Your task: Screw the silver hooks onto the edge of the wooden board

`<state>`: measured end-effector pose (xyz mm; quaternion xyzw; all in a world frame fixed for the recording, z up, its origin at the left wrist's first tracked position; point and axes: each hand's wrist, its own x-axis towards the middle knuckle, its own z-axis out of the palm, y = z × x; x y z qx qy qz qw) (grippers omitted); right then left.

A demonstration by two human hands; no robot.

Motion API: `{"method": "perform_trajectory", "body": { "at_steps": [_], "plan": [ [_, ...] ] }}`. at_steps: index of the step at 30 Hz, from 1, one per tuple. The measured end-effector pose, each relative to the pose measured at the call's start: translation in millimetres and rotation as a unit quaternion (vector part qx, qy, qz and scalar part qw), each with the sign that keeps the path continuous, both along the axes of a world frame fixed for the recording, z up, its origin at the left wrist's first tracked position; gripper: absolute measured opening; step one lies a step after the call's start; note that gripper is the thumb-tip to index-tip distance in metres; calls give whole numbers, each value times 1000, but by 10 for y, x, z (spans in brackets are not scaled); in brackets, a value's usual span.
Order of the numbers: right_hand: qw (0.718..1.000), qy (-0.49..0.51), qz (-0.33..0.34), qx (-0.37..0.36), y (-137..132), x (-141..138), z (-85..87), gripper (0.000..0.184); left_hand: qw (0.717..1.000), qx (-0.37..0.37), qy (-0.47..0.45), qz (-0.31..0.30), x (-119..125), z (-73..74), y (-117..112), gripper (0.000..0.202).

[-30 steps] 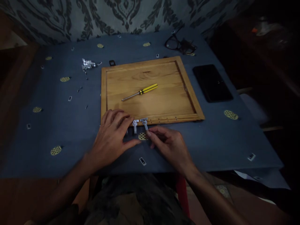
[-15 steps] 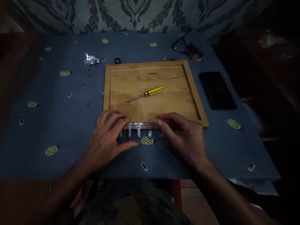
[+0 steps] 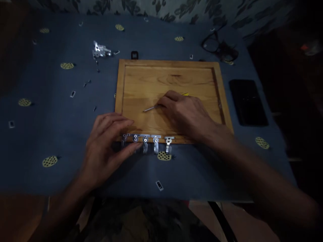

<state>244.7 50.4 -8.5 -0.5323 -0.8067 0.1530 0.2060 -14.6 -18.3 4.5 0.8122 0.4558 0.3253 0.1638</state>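
Observation:
A framed wooden board (image 3: 166,79) lies flat on the table. Along its near edge runs a row of several silver metal hooks (image 3: 155,145); crossed screw heads show on some of them. The rightmost hook (image 3: 168,144) stands a little apart from the others. My right hand (image 3: 185,111) is closed on a screwdriver (image 3: 149,109) lying over the board. Its shaft points left out of my fingers, and a bit of yellow handle shows behind them. At the board's near left corner my left hand (image 3: 103,148) is open, thumb and fingers apart, partly covering the leftmost hooks.
Loose metal pieces (image 3: 101,50) lie in a heap at the back left, with several small screws (image 3: 95,108) scattered nearer. A small dark square item (image 3: 134,55) is behind the board. Eyeglasses (image 3: 210,43) and a black flat case (image 3: 248,102) lie on the right.
My right hand has left the rightmost hook, moved up over the board and taken hold of the screwdriver. My left hand has drawn slightly left. The camera view has shifted.

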Motion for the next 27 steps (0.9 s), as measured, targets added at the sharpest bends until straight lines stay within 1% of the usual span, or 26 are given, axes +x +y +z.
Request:
{"method": "perform_trajectory", "body": {
  "at_steps": [1,2,3,4,7,9,11,13,14,17,18,20,23,25,27],
  "plan": [
    [996,-83,11,8,-19,4,35,22,1000,0,2,-4,7,2,-2,31],
    [987,-161,18,18,-49,5,88,26,1000,-1,4,-6,15,5,-3,31],
    [978,-209,18,22,-89,0,153,29,1000,1,6,-7,23,10,-5,31],
    [974,-223,2,28,-141,-8,226,33,1000,4,8,-9,32,20,-8,32],
    [980,-197,-10,29,-351,-42,424,47,1000,18,20,-11,70,74,-28,36],
    [988,-146,17,42,-503,-54,491,47,999,27,31,-19,109,125,-56,39],
    [994,-85,49,50,-631,-39,498,46,998,32,41,-31,161,171,-95,39],
    [995,-46,52,71,-728,2,467,44,997,36,50,-48,222,204,-144,37],
    [994,-40,47,92,-770,28,446,42,997,34,48,-55,255,215,-173,36],
    [980,-44,46,191,-903,84,397,42,997,2,14,-71,352,242,-286,36],
    [973,-47,57,219,-957,87,390,43,997,-14,1,-80,382,253,-332,36],
    [965,-47,89,243,-1082,68,389,43,994,-25,-25,-103,431,286,-427,32],
    [963,-51,126,234,-1274,26,396,45,989,-36,-31,-140,464,354,-554,19],
    [970,-30,132,203,-1377,31,374,45,987,-40,-43,-146,458,402,-615,21],
    [977,26,112,181,-1456,71,318,34,986,-41,-70,-147,438,438,-660,28]
  ]
}}
